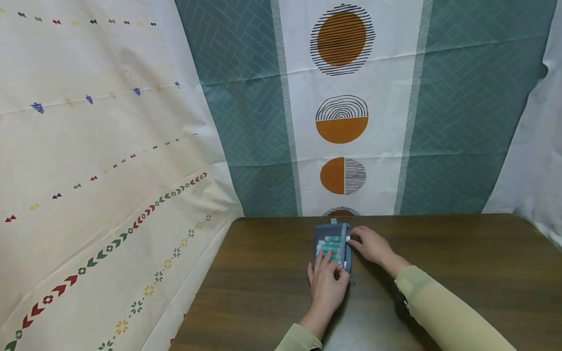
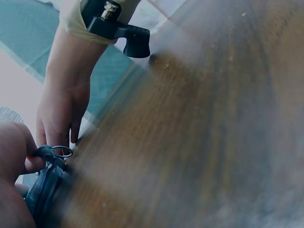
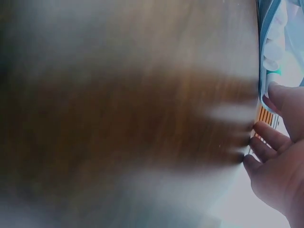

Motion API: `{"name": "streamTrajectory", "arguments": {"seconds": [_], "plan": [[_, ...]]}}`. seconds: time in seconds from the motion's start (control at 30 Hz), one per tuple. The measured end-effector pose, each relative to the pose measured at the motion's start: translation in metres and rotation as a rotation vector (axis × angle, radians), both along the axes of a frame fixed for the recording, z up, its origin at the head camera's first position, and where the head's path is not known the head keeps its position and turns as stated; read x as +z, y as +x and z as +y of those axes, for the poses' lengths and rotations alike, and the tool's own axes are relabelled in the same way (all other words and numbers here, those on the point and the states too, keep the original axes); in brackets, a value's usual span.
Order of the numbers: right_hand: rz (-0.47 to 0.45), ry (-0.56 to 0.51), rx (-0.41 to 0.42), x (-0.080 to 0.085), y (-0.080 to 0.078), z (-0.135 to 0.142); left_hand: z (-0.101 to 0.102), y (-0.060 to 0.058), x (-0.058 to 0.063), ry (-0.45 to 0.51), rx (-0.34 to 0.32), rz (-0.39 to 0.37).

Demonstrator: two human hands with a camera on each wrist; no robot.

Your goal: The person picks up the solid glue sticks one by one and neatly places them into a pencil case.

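A blue-grey zip pouch [image 1: 322,233] with a see-through front lies on the table, its zipped side facing right and standing open. Inside it several small tubes [image 1: 332,245] with green and white labels lie in a row, white caps toward the opening. My left hand [image 1: 327,286] lies over the lower part, fingertips on the front. Its thumb and a finger pinch the pouch's corner by the zipper end, where a ring [image 2: 63,151] shows in the left wrist view. My right hand [image 1: 373,245] pinches the white cap of the upper tube [image 3: 273,78] at the opening.
The brown wooden table [image 1: 263,292] reaches to a back edge just beyond the pouch. Behind it hangs a green and white curtain [image 1: 351,146] with orange circles. A cream patterned cloth [image 1: 110,170] hangs along the left side.
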State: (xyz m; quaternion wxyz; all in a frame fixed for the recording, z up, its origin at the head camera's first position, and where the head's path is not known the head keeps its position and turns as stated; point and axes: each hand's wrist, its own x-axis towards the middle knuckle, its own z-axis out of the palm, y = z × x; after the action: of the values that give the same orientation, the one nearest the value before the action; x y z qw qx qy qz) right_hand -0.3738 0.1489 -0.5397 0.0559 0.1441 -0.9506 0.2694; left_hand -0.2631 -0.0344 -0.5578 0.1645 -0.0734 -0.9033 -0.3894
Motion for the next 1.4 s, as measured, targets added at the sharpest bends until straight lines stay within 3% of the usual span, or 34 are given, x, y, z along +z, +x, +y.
{"name": "streamTrajectory", "arguments": {"seconds": [0.77, 1.03, 1.2, 1.4], "plan": [[0.004, 0.039, -0.035, 0.0, 0.004, -0.008, 0.003, 0.003, 0.003, -0.007, -0.014, -0.036], [-0.008, 0.017, 0.006, -0.001, 0.006, 0.0, 0.003, 0.0, 0.004, -0.021, -0.008, -0.038], [-0.013, 0.007, 0.012, 0.0, 0.012, 0.007, 0.002, -0.001, 0.003, -0.031, -0.017, -0.035], [0.057, 0.015, 0.031, 0.003, 0.026, 0.019, -0.002, -0.002, 0.003, -0.034, -0.021, -0.014]]}}
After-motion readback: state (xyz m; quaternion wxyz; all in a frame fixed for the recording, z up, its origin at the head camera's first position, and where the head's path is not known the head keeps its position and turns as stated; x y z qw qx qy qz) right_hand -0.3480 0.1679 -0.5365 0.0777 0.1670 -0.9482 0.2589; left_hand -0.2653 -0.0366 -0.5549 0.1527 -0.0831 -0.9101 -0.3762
